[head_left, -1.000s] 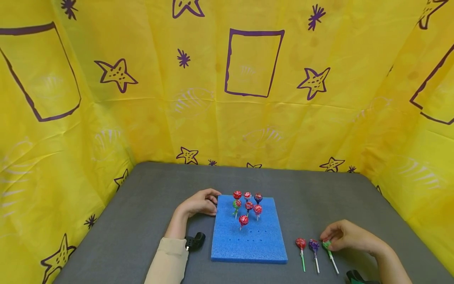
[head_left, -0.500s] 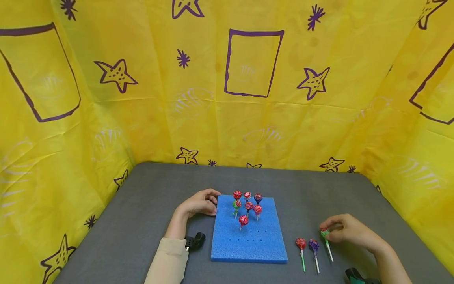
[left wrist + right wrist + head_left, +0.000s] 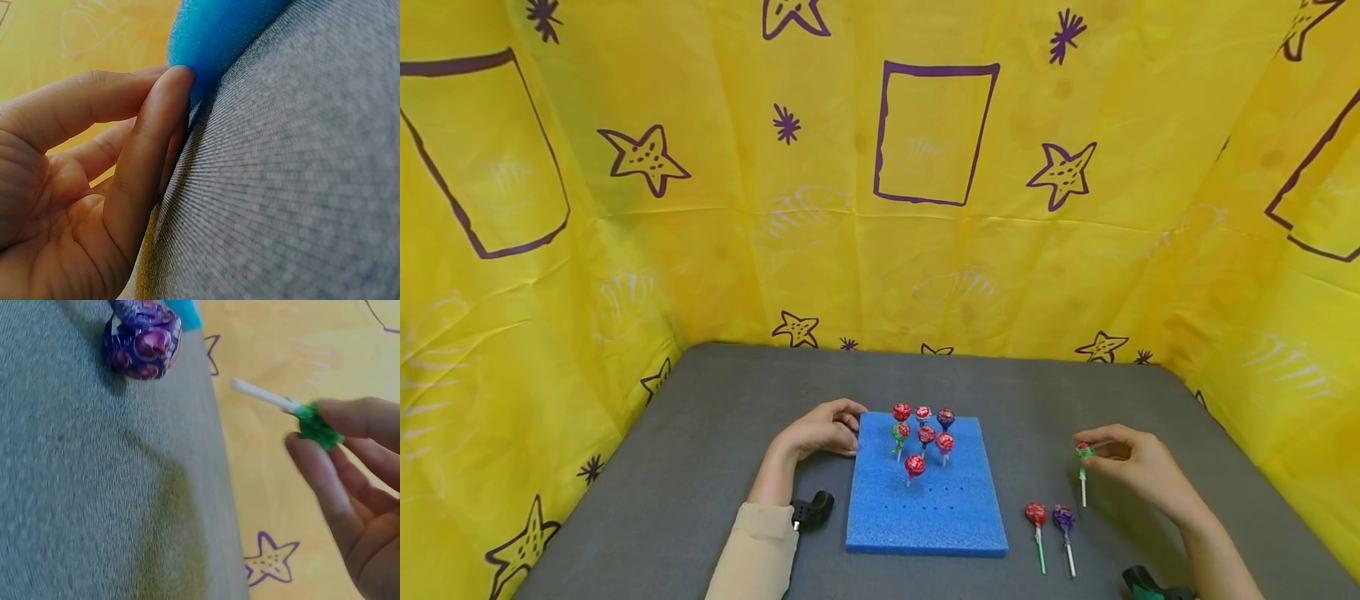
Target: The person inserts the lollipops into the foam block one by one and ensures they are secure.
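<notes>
My right hand (image 3: 1138, 467) pinches a lollipop (image 3: 1083, 479) by its green-wrapped head, thumb on one side and fingers on the other. Its white stick points down, and in the right wrist view the lollipop (image 3: 319, 428) is held off the table. On the table nearby lie a red lollipop (image 3: 1036, 514) with a green stick and a purple lollipop (image 3: 1063, 518) with a white stick. A blue foam board (image 3: 925, 529) bears several upright lollipops (image 3: 914, 466). Fingertips of my left hand (image 3: 823, 429) touch the board's left edge near its far corner; in the left wrist view they meet the blue foam (image 3: 212, 40).
The foam board has rows of small holes (image 3: 928, 490) in its near half. A dark grey table (image 3: 760, 375) lies under everything. Yellow patterned cloth (image 3: 715, 250) stands behind and at both sides. Black wrist devices (image 3: 814, 509) sit by both forearms.
My right hand has lifted the green lollipop from beside the purple one and carried it away from me, turning its stick more upright. The left hand and the foam board stay put.
</notes>
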A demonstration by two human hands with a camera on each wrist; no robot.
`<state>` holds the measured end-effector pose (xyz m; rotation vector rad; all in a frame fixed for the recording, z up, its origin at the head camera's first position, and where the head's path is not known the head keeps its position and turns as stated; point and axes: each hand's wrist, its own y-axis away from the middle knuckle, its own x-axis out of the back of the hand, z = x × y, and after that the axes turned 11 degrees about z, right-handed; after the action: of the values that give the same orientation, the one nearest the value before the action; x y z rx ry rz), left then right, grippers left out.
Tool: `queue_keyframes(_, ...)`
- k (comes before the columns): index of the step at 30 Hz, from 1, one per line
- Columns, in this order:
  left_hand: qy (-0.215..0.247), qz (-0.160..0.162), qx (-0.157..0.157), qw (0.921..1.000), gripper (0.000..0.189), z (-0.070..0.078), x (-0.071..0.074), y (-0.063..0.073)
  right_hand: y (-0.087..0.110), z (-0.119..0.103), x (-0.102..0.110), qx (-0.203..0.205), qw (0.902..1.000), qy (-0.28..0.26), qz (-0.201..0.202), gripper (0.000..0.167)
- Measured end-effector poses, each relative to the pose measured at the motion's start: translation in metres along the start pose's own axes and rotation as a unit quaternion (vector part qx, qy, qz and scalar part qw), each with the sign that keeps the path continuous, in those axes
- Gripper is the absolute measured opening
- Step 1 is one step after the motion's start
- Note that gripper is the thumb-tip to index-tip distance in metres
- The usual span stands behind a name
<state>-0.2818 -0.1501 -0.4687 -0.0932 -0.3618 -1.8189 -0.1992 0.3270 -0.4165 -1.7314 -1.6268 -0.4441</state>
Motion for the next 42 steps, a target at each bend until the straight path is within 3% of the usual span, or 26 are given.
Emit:
queue_keyframes(5,0.003,-0.002,-0.003,1.0000,0.060,-0.001,0.000,0.000,-0.002,-0.007,0.000,-0.024,0.9982,-0.010,0.053,0.037)
queue_keyframes(12,0.001,0.000,-0.006,1.0000,0.060,-0.002,-0.001,-0.001,-0.007,-0.016,-0.005,-0.040,0.9945,-0.055,0.079,0.041)
queue_keyframes(24,0.002,-0.001,-0.009,1.0000,0.060,-0.003,-0.001,-0.001,-0.009,-0.033,-0.016,-0.024,0.9884,-0.131,0.073,0.041)
queue_keyframes(32,0.002,0.000,-0.007,1.0000,0.060,-0.003,-0.001,-0.002,-0.012,-0.048,-0.025,-0.013,0.9712,-0.230,0.063,0.035)
queue_keyframes(38,0.007,-0.004,-0.009,0.9999,0.061,-0.004,0.000,-0.002,-0.013,-0.059,-0.039,-0.006,0.9684,-0.243,0.058,0.034)
queue_keyframes(42,0.013,-0.009,-0.010,0.9998,0.061,-0.003,0.001,-0.002,-0.012,-0.067,-0.051,0.022,0.9646,-0.258,0.052,0.033)
